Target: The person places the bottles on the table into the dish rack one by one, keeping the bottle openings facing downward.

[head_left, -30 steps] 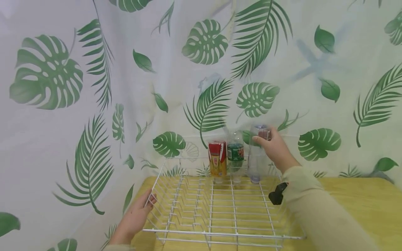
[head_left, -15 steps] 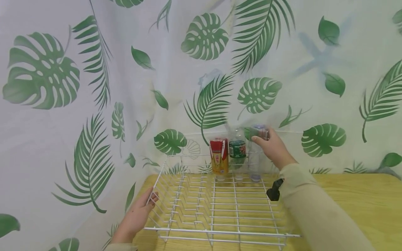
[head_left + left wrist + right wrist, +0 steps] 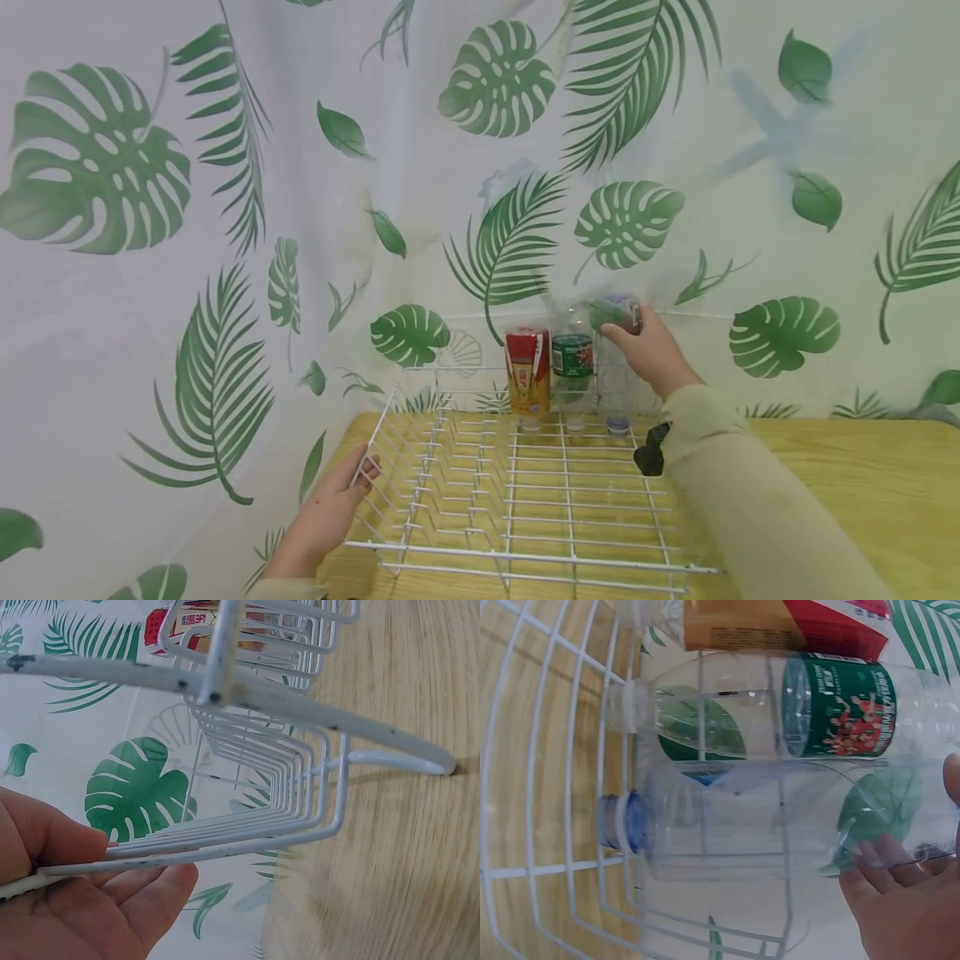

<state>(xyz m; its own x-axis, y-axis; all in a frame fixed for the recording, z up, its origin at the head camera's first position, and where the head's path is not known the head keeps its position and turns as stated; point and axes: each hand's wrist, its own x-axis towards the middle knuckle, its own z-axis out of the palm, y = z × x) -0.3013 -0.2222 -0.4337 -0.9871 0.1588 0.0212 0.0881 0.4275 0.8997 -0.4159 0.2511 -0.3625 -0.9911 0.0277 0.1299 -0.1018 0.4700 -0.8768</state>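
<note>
A white wire dish rack [image 3: 472, 553] stands on the table. My left hand [image 3: 322, 517] holds its left side, the top wire lying between thumb and fingers in the left wrist view. At the back right of the rack, my right hand [image 3: 656, 354] grips the upper end of a clear plastic bottle [image 3: 727, 817]. This bottle is upside down, its blue cap [image 3: 634, 822] at the rack's wires. Close beside it, an upside-down clear bottle with a green label [image 3: 573, 358] stands at the back. To its left is a red-and-yellow bottle [image 3: 528, 375], also neck down.
The wood-grain table [image 3: 840, 492] extends to the right of the rack. A white curtain with green leaf prints [image 3: 420, 167] hangs close behind the rack and along the left. Upright wire dividers [image 3: 450, 483] fill the rack's left half.
The upper end of the clear bottle has shifted left with my right hand, nearer the green-label bottle. My left hand keeps its hold on the rack. The head view has tilted slightly.
</note>
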